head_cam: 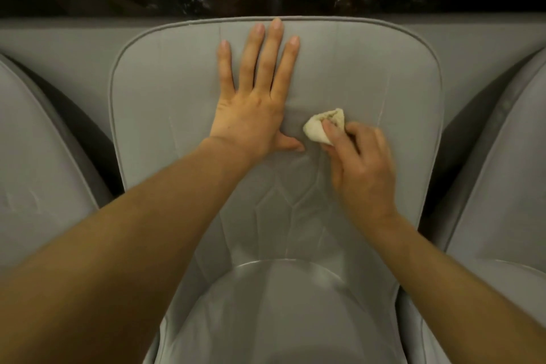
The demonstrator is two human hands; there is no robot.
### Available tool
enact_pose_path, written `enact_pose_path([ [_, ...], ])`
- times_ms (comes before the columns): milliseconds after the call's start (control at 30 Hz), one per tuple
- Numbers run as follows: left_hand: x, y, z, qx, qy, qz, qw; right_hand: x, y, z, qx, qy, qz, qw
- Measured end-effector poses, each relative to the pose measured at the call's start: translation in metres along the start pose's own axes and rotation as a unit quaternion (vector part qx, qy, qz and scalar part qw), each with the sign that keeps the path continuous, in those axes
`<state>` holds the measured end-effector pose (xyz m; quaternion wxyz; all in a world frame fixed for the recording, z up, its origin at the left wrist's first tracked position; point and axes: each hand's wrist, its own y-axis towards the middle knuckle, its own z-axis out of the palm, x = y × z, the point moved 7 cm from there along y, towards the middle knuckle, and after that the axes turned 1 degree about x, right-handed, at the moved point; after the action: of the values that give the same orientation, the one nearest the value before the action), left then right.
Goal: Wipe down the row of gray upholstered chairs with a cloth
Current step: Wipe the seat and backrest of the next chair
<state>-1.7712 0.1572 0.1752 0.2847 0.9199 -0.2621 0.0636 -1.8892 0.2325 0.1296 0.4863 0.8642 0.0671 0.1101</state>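
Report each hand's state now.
Left hand: open, flat on the chair backrest.
Right hand: holding the cloth.

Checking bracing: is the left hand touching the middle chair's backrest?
Touching. The head view shows the left hand flat, fingers spread, on the backrest.

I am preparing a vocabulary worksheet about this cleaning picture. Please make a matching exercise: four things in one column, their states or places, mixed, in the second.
1 left hand
2 right hand
3 cloth
4 seat

a bunched, cream-coloured
b at the bottom, below the backrest
c flat on the backrest, fingers spread
d grips the cloth

Pairs: 1-c; 2-d; 3-a; 4-b
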Motion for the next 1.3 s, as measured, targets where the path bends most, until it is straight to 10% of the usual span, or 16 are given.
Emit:
enact_pose_path([
  [267, -0.004, -0.026, 0.016, -0.092, 0.001, 0.024, 0.995, -0.013, -0.002, -0.023, -0.068, 0.082, 0.05, 0.993],
  [667, -0.024, -0.082, 0.085, -0.044, 0.02, 0.032, 0.998, -0.007, -0.133, 0.048, 0.042, 0.029, 0.025, 0.998],
  [1000, -0.037, -0.16, 0.166, 0.075, 0.106, 0.058, 0.99, -0.009, -0.14, 0.048, -0.041, 0.042, 0.056, 0.997],
  [1300, -0.035, -0.168, 0.18, 0.055, 0.113, 0.079, 0.989, 0.003, -0.23, 0.081, 0.127, 0.062, 0.107, 0.984],
])
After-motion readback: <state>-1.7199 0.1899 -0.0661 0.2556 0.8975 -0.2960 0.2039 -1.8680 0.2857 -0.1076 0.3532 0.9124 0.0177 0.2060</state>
